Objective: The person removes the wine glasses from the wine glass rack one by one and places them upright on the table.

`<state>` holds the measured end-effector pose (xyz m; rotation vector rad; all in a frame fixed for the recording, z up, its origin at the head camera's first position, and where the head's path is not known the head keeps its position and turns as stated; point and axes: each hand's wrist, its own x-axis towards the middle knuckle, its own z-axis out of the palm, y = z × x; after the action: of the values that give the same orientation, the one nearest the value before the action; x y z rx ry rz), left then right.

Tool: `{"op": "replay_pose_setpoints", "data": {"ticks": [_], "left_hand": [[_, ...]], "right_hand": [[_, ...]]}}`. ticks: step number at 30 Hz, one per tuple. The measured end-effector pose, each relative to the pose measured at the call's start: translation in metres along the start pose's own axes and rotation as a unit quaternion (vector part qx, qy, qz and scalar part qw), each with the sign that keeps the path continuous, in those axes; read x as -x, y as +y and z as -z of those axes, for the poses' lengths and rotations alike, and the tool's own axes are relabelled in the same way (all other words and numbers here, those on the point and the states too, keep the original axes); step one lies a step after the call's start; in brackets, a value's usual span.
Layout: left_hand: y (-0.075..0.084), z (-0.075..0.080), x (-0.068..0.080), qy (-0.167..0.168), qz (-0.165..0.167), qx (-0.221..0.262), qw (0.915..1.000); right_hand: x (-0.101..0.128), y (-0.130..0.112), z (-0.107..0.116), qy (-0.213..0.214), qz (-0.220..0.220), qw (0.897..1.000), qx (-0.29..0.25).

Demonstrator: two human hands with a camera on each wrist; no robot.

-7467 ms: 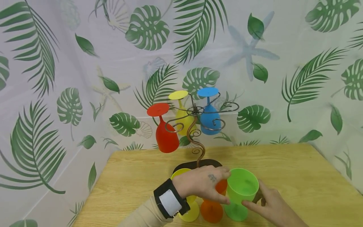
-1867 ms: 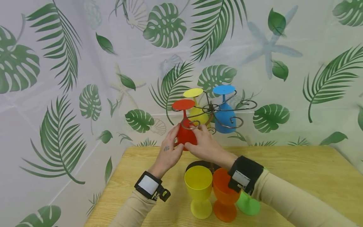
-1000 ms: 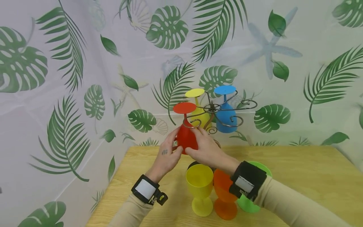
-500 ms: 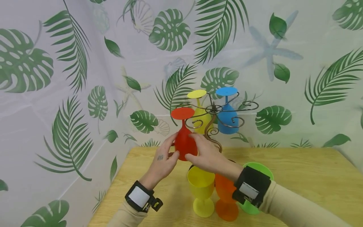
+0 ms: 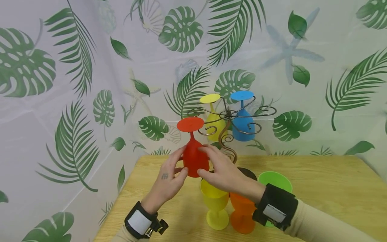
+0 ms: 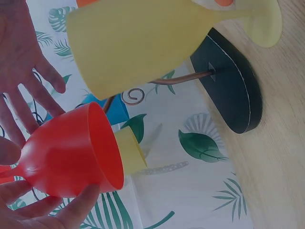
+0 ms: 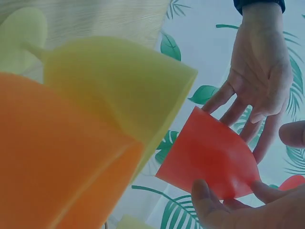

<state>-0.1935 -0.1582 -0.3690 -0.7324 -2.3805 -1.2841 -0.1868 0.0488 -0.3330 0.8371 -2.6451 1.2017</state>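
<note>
place: staged recording booth | evidence: leaf-print curtain (image 5: pixel 90 67) as backdrop, bare wooden table (image 5: pixel 332 188)

Left hand (image 5: pixel 167 178) and right hand (image 5: pixel 222 171) raised together, fingers (image 5: pixel 211 153) curled, palms facing.

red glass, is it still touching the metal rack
Apart. The head view shows the red glass, held in both hands, with its foot clear of the rack.

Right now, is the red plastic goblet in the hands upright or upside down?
Upside down. The red plastic goblet has its round foot on top and its open rim facing down, held between the left hand and right hand, clear of the metal rack.
</note>
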Motion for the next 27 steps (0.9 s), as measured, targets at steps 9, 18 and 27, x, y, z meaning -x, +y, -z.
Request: {"op": "replay_pose_setpoints", "data": {"ticks": [9, 18, 27], "left_hand": [[0.007, -0.001, 0.011, 0.0, -0.024, 0.022, 0.9995], [0.016, -0.005, 0.018, -0.015, -0.023, 0.058, 0.998], [0.027, -0.01, 0.026, -0.013, -0.027, 0.056, 0.998]], "right_hand": [[0.016, -0.006, 0.008, -0.008, -0.018, 0.999, -0.032], [0.034, -0.008, 0.015, -0.007, -0.013, 0.999, -0.042], [0.049, -0.004, 0.015, 0.014, 0.025, 0.999, -0.044]]}}
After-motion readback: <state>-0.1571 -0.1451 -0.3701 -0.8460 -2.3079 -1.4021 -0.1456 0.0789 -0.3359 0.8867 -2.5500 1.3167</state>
